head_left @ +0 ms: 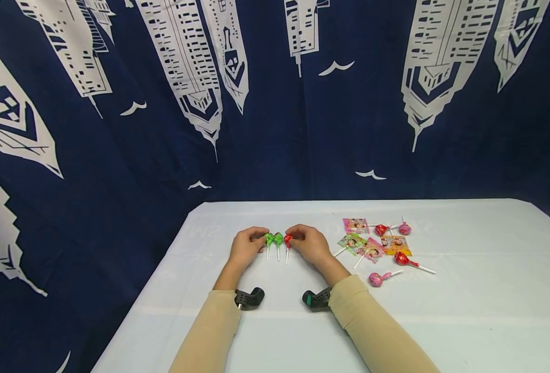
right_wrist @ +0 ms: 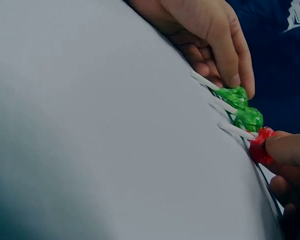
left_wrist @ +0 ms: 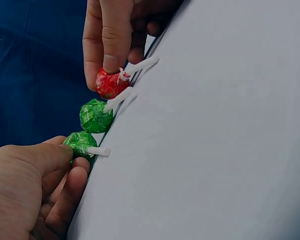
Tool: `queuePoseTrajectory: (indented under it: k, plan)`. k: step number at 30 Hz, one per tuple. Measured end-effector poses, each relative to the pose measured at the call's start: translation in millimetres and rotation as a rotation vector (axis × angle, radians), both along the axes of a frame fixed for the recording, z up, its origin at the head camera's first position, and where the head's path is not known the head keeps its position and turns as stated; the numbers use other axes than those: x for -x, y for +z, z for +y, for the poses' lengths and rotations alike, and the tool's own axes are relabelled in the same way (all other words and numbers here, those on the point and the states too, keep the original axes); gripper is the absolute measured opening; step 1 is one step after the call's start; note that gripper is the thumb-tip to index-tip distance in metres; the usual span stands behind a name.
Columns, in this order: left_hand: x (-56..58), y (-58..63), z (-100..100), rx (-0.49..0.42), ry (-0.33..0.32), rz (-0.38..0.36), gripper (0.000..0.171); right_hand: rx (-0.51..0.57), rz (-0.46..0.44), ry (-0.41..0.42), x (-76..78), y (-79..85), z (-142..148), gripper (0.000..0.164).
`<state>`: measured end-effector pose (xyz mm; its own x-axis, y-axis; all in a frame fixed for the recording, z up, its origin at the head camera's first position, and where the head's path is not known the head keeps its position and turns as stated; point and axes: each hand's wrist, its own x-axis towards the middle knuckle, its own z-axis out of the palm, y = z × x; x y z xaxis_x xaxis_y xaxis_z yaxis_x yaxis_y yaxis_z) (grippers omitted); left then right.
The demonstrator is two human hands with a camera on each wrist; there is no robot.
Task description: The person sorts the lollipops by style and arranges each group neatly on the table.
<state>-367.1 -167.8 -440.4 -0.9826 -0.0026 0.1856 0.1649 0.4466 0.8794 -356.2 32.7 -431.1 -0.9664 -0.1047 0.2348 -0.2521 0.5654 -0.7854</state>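
Note:
Three wrapped lollipops stand side by side in a short row on the white table, their white sticks pointing toward me. My left hand (head_left: 247, 247) pinches the head of the leftmost green lollipop (left_wrist: 81, 143) between thumb and fingers. At the other end, my right hand (head_left: 311, 244) pinches a red lollipop (right_wrist: 261, 145) by its wrapped head. Between them lies a second green lollipop (left_wrist: 96, 116), its head close against its neighbours and untouched by fingers. All three heads line up roughly level in the head view.
To the right of my right hand lies a loose group on the table (head_left: 485, 290): a red lollipop (head_left: 401, 258), a pink lollipop (head_left: 376, 280), and several flat packets, among them an orange packet (head_left: 396, 245). A dark blue printed curtain (head_left: 303, 155) hangs behind the table.

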Motion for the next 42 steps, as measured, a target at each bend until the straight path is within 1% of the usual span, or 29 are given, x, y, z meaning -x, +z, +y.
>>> queuePoseTrajectory:
  k: [4, 11, 20, 24, 28, 34, 39, 42]
  plan:
    - [1.0, -0.8, 0, -0.009, 0.003, -0.004, 0.020, -0.023, 0.001, -0.010, -1.5, 0.0, -3, 0.022]
    - [0.7, -0.5, 0, -0.003, 0.005, 0.010, 0.019, -0.043, -0.003, -0.010, -2.7, 1.1, -3, 0.028]
    - [1.2, -0.1, 0, 0.001, 0.005, 0.006, 0.020, -0.012, -0.029, -0.008, -5.8, 6.7, -3, 0.034]
    - [1.2, 0.1, 0, 0.002, -0.002, 0.003, 0.020, 0.002, -0.049, 0.017, -9.0, 12.3, -3, 0.036]
    - [1.0, 0.0, -1, 0.003, -0.006, 0.012, 0.020, 0.000, -0.060, 0.060, -12.7, 19.2, -1, 0.038]
    - [1.4, -0.8, 0, 0.002, -0.003, 0.019, 0.020, -0.051, -0.007, 0.125, -18.9, 31.9, 13, 0.038]
    - [1.4, 0.0, 3, 0.003, -0.003, 0.020, 0.020, -0.091, 0.021, 0.149, -27.2, 38.6, 30, 0.041]
    - [-0.3, -0.6, 1, 0.001, -0.001, 0.014, 0.020, -0.087, 0.037, 0.153, -31.2, 39.8, 40, 0.040]
